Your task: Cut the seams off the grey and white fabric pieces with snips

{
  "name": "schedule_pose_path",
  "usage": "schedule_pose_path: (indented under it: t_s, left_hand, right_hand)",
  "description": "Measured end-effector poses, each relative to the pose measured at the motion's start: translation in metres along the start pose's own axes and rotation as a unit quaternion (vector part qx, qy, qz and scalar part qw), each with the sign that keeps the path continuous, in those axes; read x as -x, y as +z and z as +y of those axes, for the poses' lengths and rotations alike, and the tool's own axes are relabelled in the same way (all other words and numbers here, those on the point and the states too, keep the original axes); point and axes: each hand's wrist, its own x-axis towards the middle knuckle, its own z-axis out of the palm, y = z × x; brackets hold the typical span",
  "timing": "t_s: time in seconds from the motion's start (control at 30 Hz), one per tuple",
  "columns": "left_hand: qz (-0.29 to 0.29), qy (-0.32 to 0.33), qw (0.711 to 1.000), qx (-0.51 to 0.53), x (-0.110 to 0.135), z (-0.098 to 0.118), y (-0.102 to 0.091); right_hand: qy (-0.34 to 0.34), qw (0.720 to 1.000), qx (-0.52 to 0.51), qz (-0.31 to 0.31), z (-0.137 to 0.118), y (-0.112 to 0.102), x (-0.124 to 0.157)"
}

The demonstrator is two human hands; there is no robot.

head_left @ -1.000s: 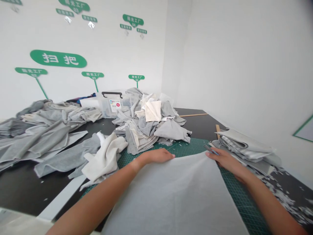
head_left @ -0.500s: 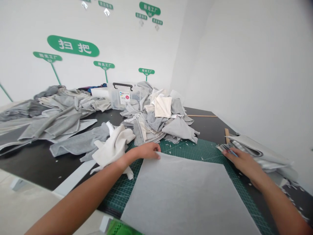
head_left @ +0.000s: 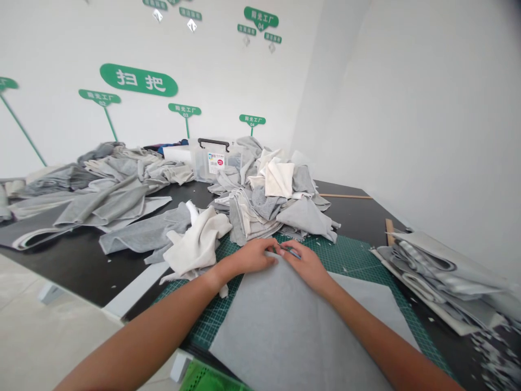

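Observation:
A large sheet of light grey cloth (head_left: 280,320) lies over the green cutting mat (head_left: 342,252). At its far edge my left hand (head_left: 257,256) is closed, pinching the cloth's corner between thumb and fingers. My right hand (head_left: 309,267) has its fingers beside the left fingertips at that same corner. It is closed around a slim tool with a blue part (head_left: 292,252); the fingers hide most of it, so its kind cannot be made out. My right forearm crosses above the cloth and covers part of it.
Heaped grey and cream cloth pieces (head_left: 260,201) stand beyond the mat, by a clear plastic box (head_left: 203,163). More cloth (head_left: 118,203) lies left. Folded grey cloths (head_left: 443,282) and scraps (head_left: 496,347) are at right. A green perforated container (head_left: 207,377) sits below the near edge.
My right hand has come from the folded cloths at the right over to my left hand, carrying the blue tool. My left hand keeps hold of the corner. The view has turned slightly left.

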Motion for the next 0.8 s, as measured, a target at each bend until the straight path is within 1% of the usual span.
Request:
schedule_pose_path:
  t_s: [0.07,0.13,0.23,0.3,0.4,0.47,0.53,0.6,0.67,0.73,0.8]
  left_hand:
    - [-0.006,-0.022,1.0,0.01,-0.001,-0.004,0.0]
    - [-0.014,-0.045,0.999,0.013,-0.002,-0.007,-0.002]
    - [-0.021,-0.078,0.996,0.021,-0.004,-0.008,-0.006]
    - [-0.014,-0.117,0.992,0.04,-0.003,-0.007,-0.01]
    - [-0.004,-0.179,0.979,0.096,0.0,-0.002,-0.017]
    - [-0.011,-0.204,0.971,0.126,0.002,0.0,-0.021]
    - [-0.026,-0.218,0.966,0.134,0.003,0.0,-0.023]
    - [-0.047,-0.221,0.965,0.132,0.003,-0.002,-0.024]
    - [-0.063,-0.203,0.967,0.14,0.002,-0.004,-0.023]
    - [-0.055,-0.165,0.972,0.16,0.001,-0.004,-0.021]
    - [-0.031,-0.12,0.976,0.177,0.0,-0.001,-0.021]
  right_hand:
    - [0.0,1.0,0.024,0.013,0.006,0.01,0.003]
    - [-0.008,0.998,0.056,0.007,0.009,0.015,0.009]
    - [-0.024,0.997,0.069,0.004,0.009,0.015,0.014]
    - [-0.027,0.997,0.069,0.018,0.005,0.013,0.017]
    - [-0.031,0.996,0.074,0.046,-0.001,0.011,0.021]
    - [-0.035,0.994,0.08,0.067,-0.004,0.011,0.024]
    - [-0.039,0.992,0.088,0.078,-0.006,0.011,0.026]
    - [-0.04,0.991,0.096,0.08,-0.007,0.011,0.027]
    - [-0.04,0.991,0.101,0.081,-0.007,0.011,0.027]
    - [-0.036,0.991,0.102,0.079,-0.007,0.011,0.026]
    - [-0.029,0.993,0.09,0.066,-0.007,0.011,0.025]
